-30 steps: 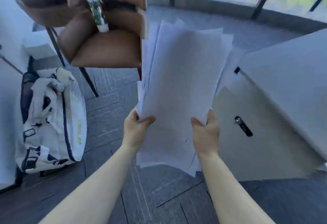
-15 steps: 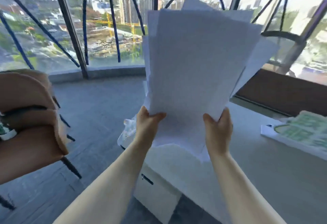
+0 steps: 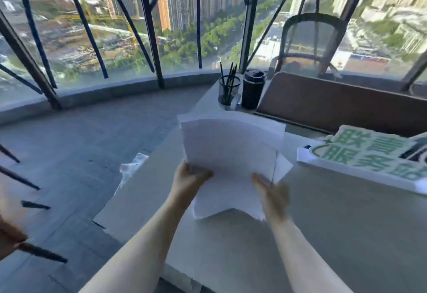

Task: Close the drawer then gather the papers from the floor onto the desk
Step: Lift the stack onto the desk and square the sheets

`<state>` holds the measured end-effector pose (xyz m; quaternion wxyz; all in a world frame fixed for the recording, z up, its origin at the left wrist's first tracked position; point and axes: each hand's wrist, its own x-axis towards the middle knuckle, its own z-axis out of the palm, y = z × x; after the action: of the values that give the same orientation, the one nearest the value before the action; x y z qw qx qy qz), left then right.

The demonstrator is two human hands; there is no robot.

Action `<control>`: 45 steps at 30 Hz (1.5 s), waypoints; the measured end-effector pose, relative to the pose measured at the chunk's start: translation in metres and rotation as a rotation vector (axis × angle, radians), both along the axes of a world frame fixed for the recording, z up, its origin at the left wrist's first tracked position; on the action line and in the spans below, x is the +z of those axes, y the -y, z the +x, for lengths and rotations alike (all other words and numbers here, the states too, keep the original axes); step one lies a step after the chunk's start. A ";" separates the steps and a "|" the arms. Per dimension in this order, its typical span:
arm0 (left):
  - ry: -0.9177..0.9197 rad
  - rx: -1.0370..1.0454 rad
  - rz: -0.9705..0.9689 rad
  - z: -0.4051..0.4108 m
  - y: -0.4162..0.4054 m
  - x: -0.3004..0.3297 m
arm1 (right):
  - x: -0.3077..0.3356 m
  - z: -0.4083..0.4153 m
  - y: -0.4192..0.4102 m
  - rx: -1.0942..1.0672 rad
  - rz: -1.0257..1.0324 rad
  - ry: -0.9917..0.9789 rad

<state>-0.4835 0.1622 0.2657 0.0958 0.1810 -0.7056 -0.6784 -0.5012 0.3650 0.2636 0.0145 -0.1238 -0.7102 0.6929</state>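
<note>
The pale worktop (image 3: 323, 235) is filling the right half of the view, and the papers (image 3: 231, 154) are hanging just over it, bowed, their lower edge curling close to the surface. Both hands are gripping the stack: the left hand (image 3: 188, 180) is pinching the lower left edge, the right hand (image 3: 272, 191) is clamping the lower right. Further back a sign (image 3: 369, 156), a dark cup (image 3: 253, 89) and a pen holder (image 3: 228, 91) are sitting.

Bright daylight through the windows (image 3: 184, 26) (motion blur throughout, wide-angle bending at edges).
</note>
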 end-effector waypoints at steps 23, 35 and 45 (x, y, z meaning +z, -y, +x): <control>-0.270 -0.448 -1.120 -0.084 0.008 0.088 | 0.098 -0.031 -0.052 -0.004 0.528 -0.274; -0.131 -0.840 -1.400 -0.071 -0.033 0.037 | -0.039 -0.001 -0.052 0.036 0.150 0.227; -0.120 -0.625 -1.425 -0.087 0.040 0.028 | -0.045 -0.008 -0.058 -0.134 0.078 0.117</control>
<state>-0.5709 0.1226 0.2937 0.0314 -0.1682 -0.9831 -0.0657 -0.5093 0.4228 0.2186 0.0245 -0.2106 -0.7264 0.6537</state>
